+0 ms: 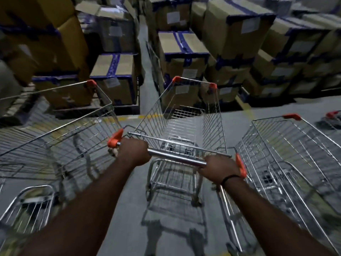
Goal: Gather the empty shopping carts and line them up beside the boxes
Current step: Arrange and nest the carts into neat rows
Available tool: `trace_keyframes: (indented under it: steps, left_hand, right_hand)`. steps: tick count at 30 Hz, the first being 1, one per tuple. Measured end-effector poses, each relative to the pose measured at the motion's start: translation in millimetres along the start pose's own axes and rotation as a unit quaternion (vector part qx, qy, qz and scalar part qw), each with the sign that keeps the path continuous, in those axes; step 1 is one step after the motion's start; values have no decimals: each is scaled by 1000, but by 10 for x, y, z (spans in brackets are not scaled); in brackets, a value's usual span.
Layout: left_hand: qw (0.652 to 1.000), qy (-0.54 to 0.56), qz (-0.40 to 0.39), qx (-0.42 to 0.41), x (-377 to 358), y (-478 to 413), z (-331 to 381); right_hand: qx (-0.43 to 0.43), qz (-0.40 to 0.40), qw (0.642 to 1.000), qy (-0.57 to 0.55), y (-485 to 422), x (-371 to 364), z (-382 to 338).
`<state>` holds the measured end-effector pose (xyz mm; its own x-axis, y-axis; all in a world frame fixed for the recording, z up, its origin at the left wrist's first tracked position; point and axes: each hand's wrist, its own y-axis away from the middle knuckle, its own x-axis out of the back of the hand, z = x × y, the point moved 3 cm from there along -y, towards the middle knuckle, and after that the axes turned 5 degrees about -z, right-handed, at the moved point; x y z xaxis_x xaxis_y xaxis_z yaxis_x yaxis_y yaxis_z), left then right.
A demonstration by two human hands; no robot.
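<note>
An empty wire shopping cart (186, 115) with orange corner caps stands straight ahead of me, its nose close to the stacked cardboard boxes (181, 52). My left hand (133, 151) is closed around the left end of its metal handle bar (175, 157). My right hand (219, 168), with a black band on the wrist, grips the bar's right end. A second empty cart (60, 133) stands close on the left and a third empty cart (291, 154) close on the right, all pointing toward the boxes.
Brown boxes with blue tape are piled on pallets across the back, with a narrow aisle (145, 74) between two stacks. A yellow floor line (129, 118) runs in front of them. Part of another cart (332, 117) shows at the far right edge. Grey floor lies underfoot.
</note>
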<state>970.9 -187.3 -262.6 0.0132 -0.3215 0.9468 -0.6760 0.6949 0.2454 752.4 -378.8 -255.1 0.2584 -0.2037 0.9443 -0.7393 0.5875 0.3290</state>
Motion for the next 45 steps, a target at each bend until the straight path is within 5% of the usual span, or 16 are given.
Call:
trace_keyframes:
  steps: [12, 20, 28, 45]
  left_hand:
    - [998, 54, 20, 39, -96, 699, 511]
    - [995, 102, 2, 22, -106, 1106, 747]
    - [979, 191, -74, -3, -88, 1484, 1201]
    - [974, 208, -83, -11, -95, 2170, 1520]
  right_hand:
    - [39, 24, 998, 40, 389, -138, 432]
    - [128, -62, 986, -89, 798, -162, 754]
    - [75, -8, 991, -107, 995, -345, 1204]
    - [45, 26, 996, -76, 1765, -595, 1385]
